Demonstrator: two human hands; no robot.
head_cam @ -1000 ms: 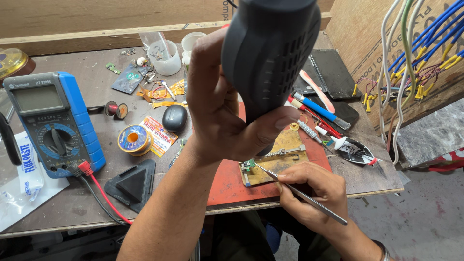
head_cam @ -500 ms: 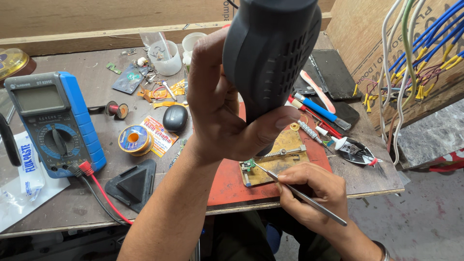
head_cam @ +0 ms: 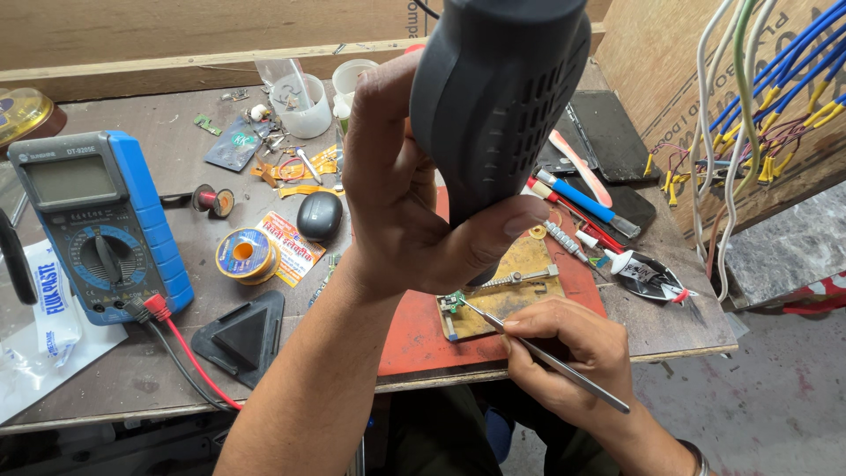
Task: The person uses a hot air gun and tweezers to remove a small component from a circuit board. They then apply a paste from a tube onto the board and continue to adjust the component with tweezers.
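Note:
My left hand grips a thick dark grey hot-air tool, held upright with its nozzle end pointing down over a brass board holder. My right hand holds thin metal tweezers like a pen. Their tip touches a tiny green circuit board clamped at the holder's left end. The holder lies on a red mat near the table's front edge.
A blue multimeter with a red lead lies at the left. Nearby are a solder spool, a black triangular stand, a black earbud case and white cups. Screwdrivers and a phone lie at the right, bundled wires beyond.

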